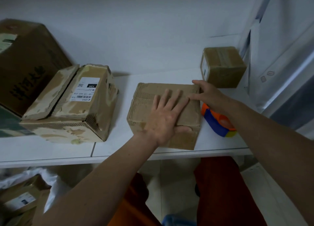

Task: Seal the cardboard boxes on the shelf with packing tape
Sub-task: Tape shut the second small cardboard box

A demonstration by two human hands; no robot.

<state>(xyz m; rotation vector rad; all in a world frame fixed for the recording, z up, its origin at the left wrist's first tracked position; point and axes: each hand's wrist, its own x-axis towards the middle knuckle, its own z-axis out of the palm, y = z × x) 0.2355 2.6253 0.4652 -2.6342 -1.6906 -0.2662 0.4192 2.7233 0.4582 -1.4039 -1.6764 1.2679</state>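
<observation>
"Where was the box he was working on?"

"On the white shelf, near its front edge and right in front of the person. Both hands were on its top. The left hand lay flat with the fingers spread and straight, the thumb hooked over the near edge. The right hand rested at the far right corner, fingers stretched across the flaps towards the left hand — pressing, it seemed, not gripping anything."

"And the tape?"

"The tape dispenser — orange and blue — lay on the shelf just beside the box's right side, under the right forearm. Its long axis ran roughly from the back of the shelf to the front, slanting rightwards as it came forward. Neither hand was touching it."

"So which hand would take it?"

"The right one, by my judgement. It was much the nearer, and the dispenser lay towards the person from it, so the reach would be a short draw back and down while the left hand held the flaps shut. (Whether the box's seam already bore tape could not be told; the top was blurred.)"

"Other boxes?"

"A labelled box stood well to the left with its top flaps parted, a large carton behind it, and a small box sat at the back right, apart from the one in hand."
</observation>
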